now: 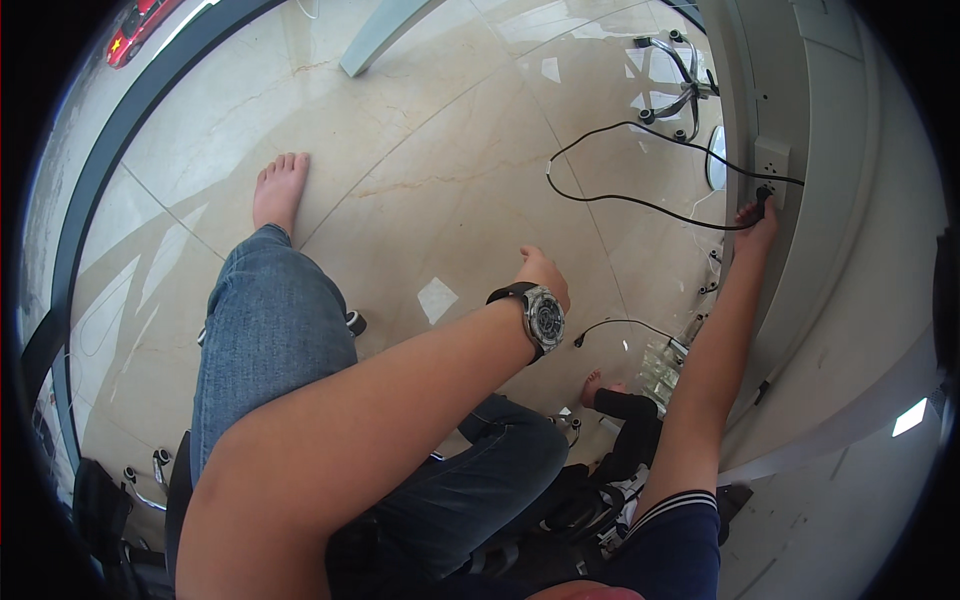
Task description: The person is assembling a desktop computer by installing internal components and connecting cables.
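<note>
At the right, my right hand (757,232) is closed around a black power plug (763,196). The plug is against the white wall socket (771,160) on the pale panel; how far its pins are in is hidden. From it a black cable (640,197) loops out to the left over the floor and back, passing in front of the socket. My left hand (546,276) hangs over the floor in the middle, with a watch (544,320) on its wrist. Its thumb side shows, but the other fingers are hidden by the hand, and nothing held can be seen.
Shiny tiles (430,180) cover the floor. A chair base with castors (690,90) stands at the upper right, and a pale table leg (365,50) at the top. Another black cable end (580,340) lies below my left hand. Someone's bare foot (592,385) shows at the lower right.
</note>
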The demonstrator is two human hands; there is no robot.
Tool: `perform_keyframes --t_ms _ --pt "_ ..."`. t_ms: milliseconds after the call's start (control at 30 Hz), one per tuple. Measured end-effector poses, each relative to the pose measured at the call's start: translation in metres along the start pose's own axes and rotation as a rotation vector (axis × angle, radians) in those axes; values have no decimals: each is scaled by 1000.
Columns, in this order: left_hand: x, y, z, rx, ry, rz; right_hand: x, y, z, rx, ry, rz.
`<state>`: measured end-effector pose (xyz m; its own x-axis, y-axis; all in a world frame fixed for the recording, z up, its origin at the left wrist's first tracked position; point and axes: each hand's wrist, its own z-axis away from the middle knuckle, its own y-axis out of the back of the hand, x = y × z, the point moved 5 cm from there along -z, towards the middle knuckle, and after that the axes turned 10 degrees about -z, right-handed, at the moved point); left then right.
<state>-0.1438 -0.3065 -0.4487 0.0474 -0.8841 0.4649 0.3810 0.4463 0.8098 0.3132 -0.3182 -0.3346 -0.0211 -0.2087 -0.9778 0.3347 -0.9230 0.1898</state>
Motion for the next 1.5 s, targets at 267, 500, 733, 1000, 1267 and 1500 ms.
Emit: perform_keyframes --t_ms 267,500,733,1000,1267,1500 --pt "0 4 0 16 10 2 5 -3 -29 -116 -167 -340" --pt "1 0 2 58 18 -12 -2 -5 -56 -8 -242 -247" --pt "32 -21 -25 36 -72 -136 14 -20 114 8 399 484" --pt "52 -34 -55 -15 -455 11 26 180 611 -20 161 911" --pt "104 -100 -59 -255 -467 -399 41 249 1018 701 -888 484" --pt "125 -100 -56 -273 -421 -552 56 236 1069 861 -894 603"
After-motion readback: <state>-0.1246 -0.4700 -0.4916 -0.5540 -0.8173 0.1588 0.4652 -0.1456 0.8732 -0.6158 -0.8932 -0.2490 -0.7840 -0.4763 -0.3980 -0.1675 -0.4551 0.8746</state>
